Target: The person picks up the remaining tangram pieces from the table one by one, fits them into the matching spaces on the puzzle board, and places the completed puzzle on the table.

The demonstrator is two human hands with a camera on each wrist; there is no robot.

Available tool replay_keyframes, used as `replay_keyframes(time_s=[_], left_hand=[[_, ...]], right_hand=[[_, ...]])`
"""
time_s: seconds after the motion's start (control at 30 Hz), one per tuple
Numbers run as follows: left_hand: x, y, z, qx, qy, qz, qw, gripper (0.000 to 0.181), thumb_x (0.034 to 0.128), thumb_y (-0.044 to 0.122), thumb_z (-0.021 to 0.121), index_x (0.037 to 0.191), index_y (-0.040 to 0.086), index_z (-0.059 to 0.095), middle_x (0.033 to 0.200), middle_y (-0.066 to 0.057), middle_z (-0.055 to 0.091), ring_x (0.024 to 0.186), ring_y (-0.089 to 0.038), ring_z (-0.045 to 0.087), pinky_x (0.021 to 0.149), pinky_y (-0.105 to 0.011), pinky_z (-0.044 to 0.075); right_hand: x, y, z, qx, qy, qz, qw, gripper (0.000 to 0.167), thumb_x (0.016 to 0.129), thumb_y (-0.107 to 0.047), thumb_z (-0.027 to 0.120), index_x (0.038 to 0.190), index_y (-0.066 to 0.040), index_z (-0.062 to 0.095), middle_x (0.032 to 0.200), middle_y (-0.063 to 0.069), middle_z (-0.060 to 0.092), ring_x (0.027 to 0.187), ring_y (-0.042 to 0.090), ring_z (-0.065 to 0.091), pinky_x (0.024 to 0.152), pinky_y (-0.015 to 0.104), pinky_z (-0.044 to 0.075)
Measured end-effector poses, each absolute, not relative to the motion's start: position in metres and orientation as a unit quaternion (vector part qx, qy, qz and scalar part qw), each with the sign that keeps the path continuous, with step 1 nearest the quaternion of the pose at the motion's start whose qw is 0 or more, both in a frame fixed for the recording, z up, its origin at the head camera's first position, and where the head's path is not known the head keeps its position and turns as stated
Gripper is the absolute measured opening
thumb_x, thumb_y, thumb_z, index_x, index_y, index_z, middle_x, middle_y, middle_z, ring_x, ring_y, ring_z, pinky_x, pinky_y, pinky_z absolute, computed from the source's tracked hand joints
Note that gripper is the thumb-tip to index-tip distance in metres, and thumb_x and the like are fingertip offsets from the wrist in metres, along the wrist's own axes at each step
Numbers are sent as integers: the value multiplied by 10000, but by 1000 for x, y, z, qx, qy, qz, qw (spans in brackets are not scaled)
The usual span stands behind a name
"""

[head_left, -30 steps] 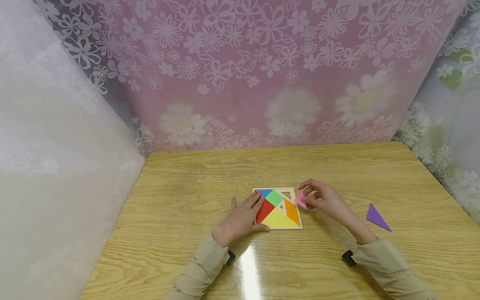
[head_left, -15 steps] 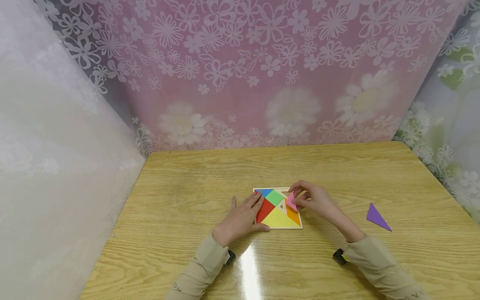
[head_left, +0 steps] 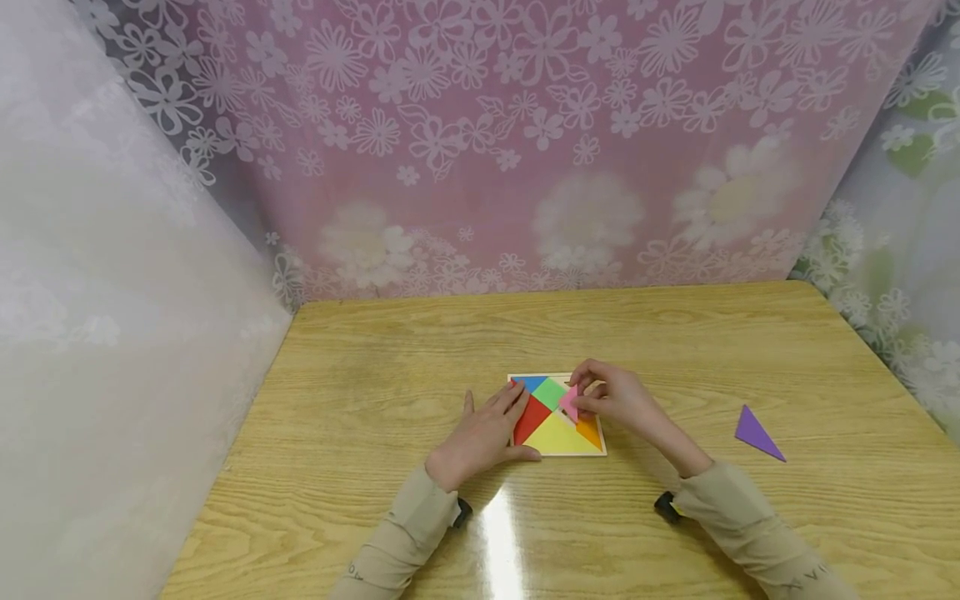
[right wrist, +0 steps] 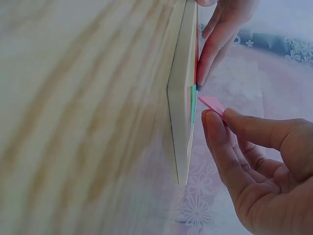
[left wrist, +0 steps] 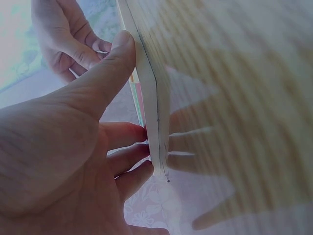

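Observation:
A square wooden tangram tray (head_left: 570, 455) lies on the table, with a red piece (head_left: 531, 418), a yellow piece (head_left: 560, 437), a green square (head_left: 551, 393), a blue triangle (head_left: 533, 383) and an orange parallelogram (head_left: 590, 433) set in it. My left hand (head_left: 483, 437) rests on the tray's left side with straight fingers spread over the red and blue pieces. Between thumb and fingers my right hand (head_left: 615, 398) pinches a pink triangle (head_left: 569, 402), held tilted over the middle of the tray. In the right wrist view this pink triangle (right wrist: 213, 105) is slightly above the tray's surface.
A purple triangle (head_left: 759, 433) lies on the wooden table (head_left: 360, 375) to the right of the tray. A flowered pink curtain (head_left: 465, 150) hangs behind the table, and a pale sheet (head_left: 127, 317) stands along the left side.
My right hand has moved left with the pink triangle, from beside the tray's right edge to over its middle. The left hand has stayed in place.

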State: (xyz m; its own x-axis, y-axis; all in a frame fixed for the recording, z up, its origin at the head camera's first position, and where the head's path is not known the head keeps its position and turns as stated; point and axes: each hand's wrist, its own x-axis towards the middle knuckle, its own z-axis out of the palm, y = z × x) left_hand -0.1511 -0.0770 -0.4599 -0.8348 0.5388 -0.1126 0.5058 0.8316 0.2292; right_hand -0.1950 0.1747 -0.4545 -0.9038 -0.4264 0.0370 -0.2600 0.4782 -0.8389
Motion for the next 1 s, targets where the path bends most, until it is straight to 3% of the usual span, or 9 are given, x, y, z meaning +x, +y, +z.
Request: replay_keyframes(time_s=[0.2, 0.5, 1.0], left_hand=[[-152, -77, -459, 276, 953, 92, 82, 929, 925, 628, 594, 1605, 77, 285, 1675, -67, 236, 1534, -240, 251, 1119, -724, 238], [-152, -77, -460, 276, 953, 95, 81, 932, 923, 624, 599, 1604, 72, 285, 1676, -72, 231, 1541, -232, 231, 1113, -727, 248], [-151, -76, -459, 275, 954, 91, 83, 935, 920, 629, 599, 1606, 77, 283, 1676, -59, 232, 1543, -225, 225, 1118, -720, 247]], right_hand=[[-198, 171, -456, -212, 874, -429, 85, 205, 847, 41, 771, 998, -4, 640, 866, 74, 658, 661, 163, 666, 619, 239, 541], [-199, 166, -455, -216, 896, -382, 76, 199, 849, -5, 790, 988, -50, 654, 841, 24, 650, 663, 123, 592, 595, 234, 477], [-200, 161, -452, -206, 919, -326, 82, 181, 856, -59, 803, 976, -63, 667, 836, 7, 650, 700, 130, 601, 624, 260, 467]])
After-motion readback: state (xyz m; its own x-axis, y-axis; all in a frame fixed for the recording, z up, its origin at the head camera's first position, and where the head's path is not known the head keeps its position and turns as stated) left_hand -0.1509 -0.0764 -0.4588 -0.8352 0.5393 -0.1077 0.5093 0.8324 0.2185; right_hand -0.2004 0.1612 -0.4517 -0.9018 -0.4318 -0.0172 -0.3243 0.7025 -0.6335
